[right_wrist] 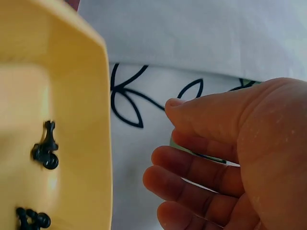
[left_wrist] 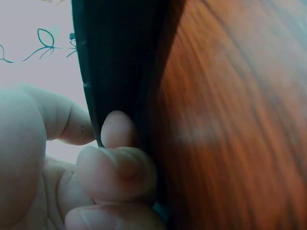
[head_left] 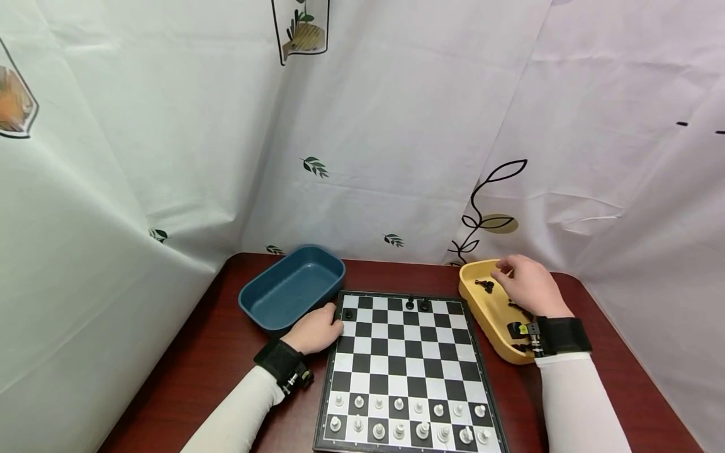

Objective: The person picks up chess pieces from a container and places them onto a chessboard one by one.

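black chess pieces (head_left: 488,287) lie in the yellow tray (head_left: 488,318) near my right hand (head_left: 529,286), loosely parted and seemingly empty, so i'd best pinch one singly while my left hand (head_left: 314,330) grips the chessboard (head_left: 401,348) by its edge.

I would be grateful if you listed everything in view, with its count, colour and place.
chessboard: one, black and white, middle of the table
light pieces: sixteen, white, board's two nearest rows
dark pieces: three, black, board's far end; more in the yellow tray, exact count unclear
yellow tray: one, yellow, right of the board
blue tray: one, dark blue, beyond the board's far left
table: one, reddish brown, beneath everything
backdrop: white with plant prints, behind the table
wrist straps: two, black, one per wrist
sleeves: two, white, both forearms
left grip: one, holding the board's left edge
right grip: one, over the yellow tray
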{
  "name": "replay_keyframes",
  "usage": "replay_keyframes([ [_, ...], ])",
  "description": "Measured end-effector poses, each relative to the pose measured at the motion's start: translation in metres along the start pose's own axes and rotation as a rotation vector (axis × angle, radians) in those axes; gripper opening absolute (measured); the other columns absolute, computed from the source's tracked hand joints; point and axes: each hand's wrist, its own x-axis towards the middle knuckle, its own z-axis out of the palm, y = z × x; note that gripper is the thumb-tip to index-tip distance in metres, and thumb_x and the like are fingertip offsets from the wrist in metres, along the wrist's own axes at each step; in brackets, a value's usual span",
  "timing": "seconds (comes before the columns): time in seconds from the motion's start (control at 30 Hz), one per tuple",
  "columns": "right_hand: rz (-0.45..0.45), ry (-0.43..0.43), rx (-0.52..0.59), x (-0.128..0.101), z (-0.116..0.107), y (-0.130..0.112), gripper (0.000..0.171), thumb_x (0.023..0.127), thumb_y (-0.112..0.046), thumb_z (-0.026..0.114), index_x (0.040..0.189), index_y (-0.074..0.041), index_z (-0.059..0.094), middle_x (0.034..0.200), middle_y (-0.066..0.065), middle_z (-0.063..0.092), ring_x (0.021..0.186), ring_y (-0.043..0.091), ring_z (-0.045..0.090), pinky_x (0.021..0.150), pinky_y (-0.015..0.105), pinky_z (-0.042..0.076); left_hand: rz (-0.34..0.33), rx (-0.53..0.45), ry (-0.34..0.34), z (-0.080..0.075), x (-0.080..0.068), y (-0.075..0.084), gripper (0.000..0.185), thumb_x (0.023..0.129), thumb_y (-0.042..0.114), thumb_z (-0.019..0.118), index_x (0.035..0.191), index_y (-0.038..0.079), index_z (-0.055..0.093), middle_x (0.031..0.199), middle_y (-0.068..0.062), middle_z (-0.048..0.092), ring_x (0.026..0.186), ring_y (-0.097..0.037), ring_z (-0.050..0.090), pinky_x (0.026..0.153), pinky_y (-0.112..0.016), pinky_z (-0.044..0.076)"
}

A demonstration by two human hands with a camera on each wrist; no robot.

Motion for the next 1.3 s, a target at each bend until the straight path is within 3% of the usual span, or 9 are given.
replay_keyframes([
  [0.87,0.074,-0.199,-0.098,0.002,0.015,0.027,0.043,0.099,-0.021,0.079,0.128,0.01,0.071,0.123,0.032,0.073,0.111,0.051,0.069,0.093,0.067,0.053,0.003,0.005,0.002,0.0,0.001,0.001,0.04,0.103,0.022,0.058,0.132,-0.005,0.065,0.115,-0.015,0.073,0.093,-0.022,0.068,0.091,-0.047,0.056],
  [1.3,0.079,-0.24,-0.132,-0.002,0.026,0.034,0.053,0.098,-0.021,0.077,0.136,0.014,0.066,0.135,0.039,0.064,0.126,0.059,0.061,0.102,0.071,0.05,-0.002,0.008,0.007,0.0,0.0,0.002,0.04,0.104,0.022,0.058,0.132,-0.006,0.065,0.114,-0.015,0.073,0.092,-0.022,0.067,0.09,-0.046,0.056],
])
